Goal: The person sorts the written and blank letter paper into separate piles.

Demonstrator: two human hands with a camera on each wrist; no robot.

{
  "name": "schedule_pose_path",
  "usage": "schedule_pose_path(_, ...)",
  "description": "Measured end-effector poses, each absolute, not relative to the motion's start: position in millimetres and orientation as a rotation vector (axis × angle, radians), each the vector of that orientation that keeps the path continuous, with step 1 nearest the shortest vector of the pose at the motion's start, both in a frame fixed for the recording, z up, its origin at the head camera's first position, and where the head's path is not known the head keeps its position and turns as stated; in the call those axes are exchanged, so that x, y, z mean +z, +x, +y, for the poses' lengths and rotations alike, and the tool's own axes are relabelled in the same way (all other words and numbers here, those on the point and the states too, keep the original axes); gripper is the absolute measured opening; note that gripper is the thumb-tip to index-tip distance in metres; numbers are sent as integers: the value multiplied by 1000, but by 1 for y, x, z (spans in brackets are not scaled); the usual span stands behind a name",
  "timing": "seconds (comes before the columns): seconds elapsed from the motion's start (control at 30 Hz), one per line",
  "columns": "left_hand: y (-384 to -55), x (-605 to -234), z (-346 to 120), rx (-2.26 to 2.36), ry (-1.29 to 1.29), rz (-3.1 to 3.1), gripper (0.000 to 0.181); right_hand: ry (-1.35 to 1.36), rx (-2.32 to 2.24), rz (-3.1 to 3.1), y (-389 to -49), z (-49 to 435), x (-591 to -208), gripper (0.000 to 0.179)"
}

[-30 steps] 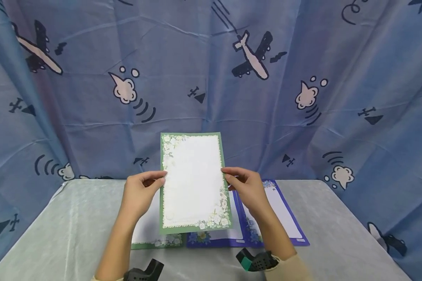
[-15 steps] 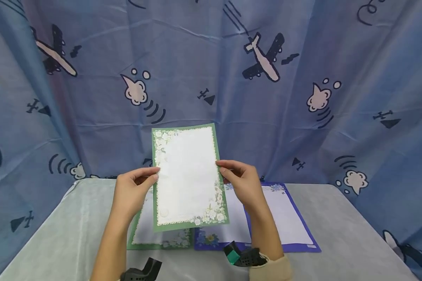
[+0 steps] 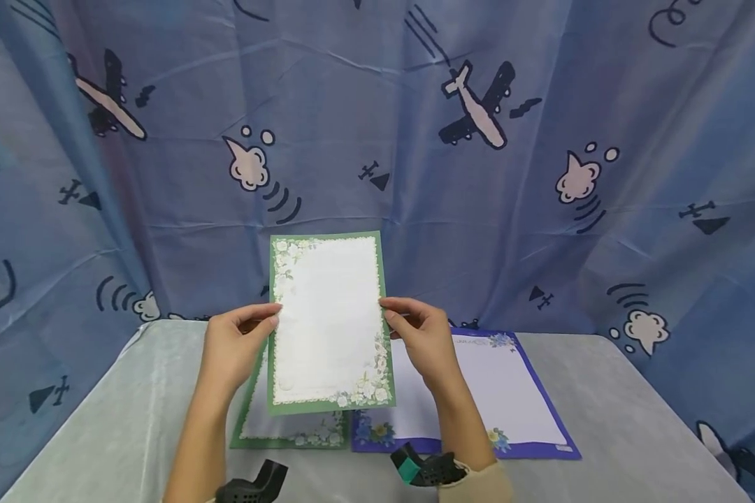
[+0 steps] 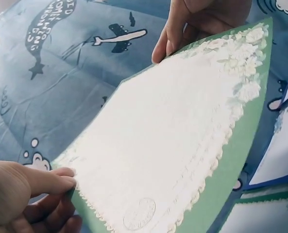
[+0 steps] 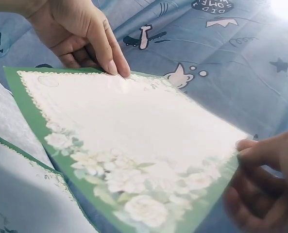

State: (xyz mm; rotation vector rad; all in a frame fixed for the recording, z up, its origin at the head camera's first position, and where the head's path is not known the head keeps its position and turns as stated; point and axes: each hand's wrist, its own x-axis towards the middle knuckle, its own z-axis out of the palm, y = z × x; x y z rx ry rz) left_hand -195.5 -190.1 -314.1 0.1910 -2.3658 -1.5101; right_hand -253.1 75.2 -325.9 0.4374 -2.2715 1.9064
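Observation:
A sheet of letter paper [image 3: 328,321] with a green border and pale roses in two corners is held upright, facing the head camera. My left hand [image 3: 235,346] pinches its left edge between thumb and fingers. On the opposite edge, my right hand [image 3: 424,341] grips it the same way. The left wrist view shows the left thumb [image 4: 61,183] on the front of the paper, near a faint round stamp [image 4: 139,214]. In the right wrist view the sheet [image 5: 134,111] bows slightly between both hands.
Behind the held sheet, a second green-bordered sheet [image 3: 289,424] lies on the grey-covered table [image 3: 132,405]. Purple-bordered sheets with blue flowers [image 3: 503,391] lie to its right, partly hidden by my right forearm. A blue curtain [image 3: 327,105] printed with planes hangs behind.
Both hands have carried the sheet left relative to the table. It rose and tilted a little, then came down and straightened. The head view has turned slightly left.

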Motion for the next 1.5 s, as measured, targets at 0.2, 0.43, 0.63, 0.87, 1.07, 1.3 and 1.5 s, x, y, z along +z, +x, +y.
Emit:
schedule_pose_path(0.2,-197,-317,-192,-1433,223,-2396,26,459,1897,-2308,-255,69,-333,23)
schedule_pose_path(0.43,-202,-325,-193,-1396,256,-2415,25,474,1828,-2362,-257,63,-342,23)
schedule_pose_path(0.63,-209,-337,-196,-1401,280,-2441,26,469,1795,-2395,-260,58,-350,23)
schedule_pose_path(0.87,-214,-346,-198,-1391,286,-2450,26,471,1780,-2409,-264,53,-361,22)
schedule_pose_path(1.07,-216,-351,-201,-1340,284,-2493,27,454,1790,-2447,-266,48,-367,22)
schedule_pose_path(1.3,-217,-359,-203,-1293,240,-2537,28,462,1743,-2499,-268,42,-377,21)
schedule_pose_path(1.5,-219,-364,-206,-1266,241,-2542,28,470,1724,-2515,-270,39,-383,22)
